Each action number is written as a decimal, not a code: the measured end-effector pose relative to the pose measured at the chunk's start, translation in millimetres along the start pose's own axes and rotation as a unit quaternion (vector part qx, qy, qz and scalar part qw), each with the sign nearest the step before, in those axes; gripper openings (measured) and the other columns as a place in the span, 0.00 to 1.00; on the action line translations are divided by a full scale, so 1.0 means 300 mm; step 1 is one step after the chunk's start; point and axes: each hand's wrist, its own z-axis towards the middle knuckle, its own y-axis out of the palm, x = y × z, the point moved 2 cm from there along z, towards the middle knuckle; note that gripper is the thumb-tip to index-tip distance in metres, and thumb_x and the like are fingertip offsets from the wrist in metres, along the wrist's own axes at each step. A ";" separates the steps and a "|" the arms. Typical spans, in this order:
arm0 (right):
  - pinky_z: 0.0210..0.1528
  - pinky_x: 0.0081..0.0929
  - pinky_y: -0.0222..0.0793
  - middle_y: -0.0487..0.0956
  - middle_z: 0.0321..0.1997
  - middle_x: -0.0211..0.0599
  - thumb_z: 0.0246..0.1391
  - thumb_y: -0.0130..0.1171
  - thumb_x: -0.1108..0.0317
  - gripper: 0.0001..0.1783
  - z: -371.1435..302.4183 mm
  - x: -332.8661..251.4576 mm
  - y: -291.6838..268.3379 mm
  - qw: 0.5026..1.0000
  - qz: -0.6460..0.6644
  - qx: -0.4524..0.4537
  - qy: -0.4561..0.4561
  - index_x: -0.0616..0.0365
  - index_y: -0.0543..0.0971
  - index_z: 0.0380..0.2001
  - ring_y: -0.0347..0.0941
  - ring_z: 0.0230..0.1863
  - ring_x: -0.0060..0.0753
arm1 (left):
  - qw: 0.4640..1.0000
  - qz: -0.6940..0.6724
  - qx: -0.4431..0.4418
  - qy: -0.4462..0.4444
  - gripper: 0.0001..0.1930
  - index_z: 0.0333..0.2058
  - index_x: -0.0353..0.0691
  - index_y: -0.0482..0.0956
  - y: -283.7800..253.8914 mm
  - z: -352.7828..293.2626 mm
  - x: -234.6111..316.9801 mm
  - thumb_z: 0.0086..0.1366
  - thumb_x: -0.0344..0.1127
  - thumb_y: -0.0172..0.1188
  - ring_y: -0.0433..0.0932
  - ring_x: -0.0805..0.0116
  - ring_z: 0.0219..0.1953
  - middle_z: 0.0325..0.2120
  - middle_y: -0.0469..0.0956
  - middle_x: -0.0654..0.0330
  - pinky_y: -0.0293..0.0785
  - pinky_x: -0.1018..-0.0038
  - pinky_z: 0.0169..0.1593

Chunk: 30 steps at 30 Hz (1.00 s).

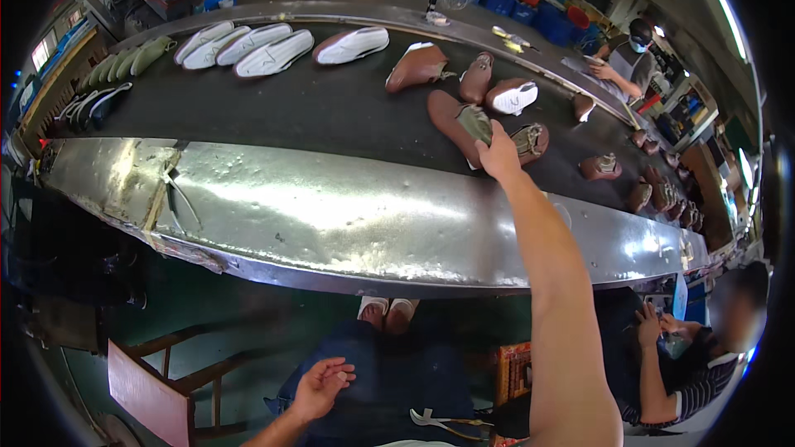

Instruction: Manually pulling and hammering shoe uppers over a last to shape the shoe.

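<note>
My right hand [499, 154] reaches over the metal ledge onto the dark belt and grips a brown shoe upper [454, 120] with green lining at its opening. Right beside that hand lies another brown shoe [531, 141] with laces. Just beyond are a brown shoe [476, 77] standing toe-down and one showing its white underside [513, 97]. A larger brown shoe upper [416, 66] lies to their left. Low over my lap, my left hand [323, 386] is palm up with its fingers loosely bent and apart; I see nothing clearly held in it.
White-bottomed shoes [277, 53] and green pieces [151, 55] lie along the belt's left. More brown shoes [662, 192] sit right. A pincer-like tool [175, 186] rests on the metal ledge [331, 207]. A stool [153, 397] stands lower left. Co-workers sit across the belt and at right.
</note>
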 end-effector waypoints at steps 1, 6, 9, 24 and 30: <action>0.68 0.47 0.63 0.72 0.62 0.63 0.57 0.63 0.63 0.36 -0.020 0.000 0.063 1.000 0.000 -0.008 0.002 0.67 0.65 0.65 0.67 0.63 0.74 | 1.000 0.006 -0.013 0.020 0.19 0.60 0.34 0.69 -0.010 0.018 0.054 0.73 0.28 0.57 0.81 0.62 0.50 0.51 0.80 0.50 0.78 0.68 0.54; 0.69 0.48 0.59 0.59 0.72 0.58 0.59 0.57 0.70 0.30 -0.241 -0.115 0.102 0.964 -0.105 0.185 -0.159 0.67 0.65 0.64 0.58 0.70 0.64 | 0.981 0.135 -0.024 0.141 0.17 0.57 0.34 0.73 -0.071 0.124 0.491 0.70 0.23 0.57 0.81 0.64 0.50 0.48 0.81 0.51 0.77 0.66 0.57; 0.68 0.48 0.60 0.65 0.68 0.55 0.58 0.57 0.70 0.28 -0.288 -0.111 0.068 0.968 -0.077 0.086 -0.224 0.66 0.67 0.61 0.63 0.67 0.61 | 0.924 0.275 0.001 0.264 0.12 0.51 0.32 0.78 -0.095 0.298 0.812 0.73 0.29 0.56 0.80 0.68 0.48 0.45 0.82 0.55 0.76 0.69 0.55; 0.69 0.52 0.57 0.70 0.62 0.56 0.56 0.56 0.73 0.26 -0.204 -0.092 0.099 0.968 0.006 -0.124 -0.217 0.68 0.69 0.57 0.64 0.67 0.63 | 0.626 0.495 0.542 0.265 0.47 0.73 0.31 0.43 -0.722 1.693 1.680 0.68 0.51 0.58 0.36 0.36 0.76 0.75 0.38 0.39 0.46 0.50 0.75; 0.68 0.53 0.58 0.70 0.62 0.58 0.53 0.56 0.74 0.26 -0.184 -0.082 0.062 0.969 -0.013 -0.152 -0.195 0.69 0.69 0.57 0.64 0.66 0.65 | 0.612 0.666 0.407 0.126 0.50 0.58 0.19 0.71 -0.531 1.801 1.802 0.57 0.66 0.67 0.83 0.47 0.50 0.47 0.83 0.41 0.77 0.61 0.54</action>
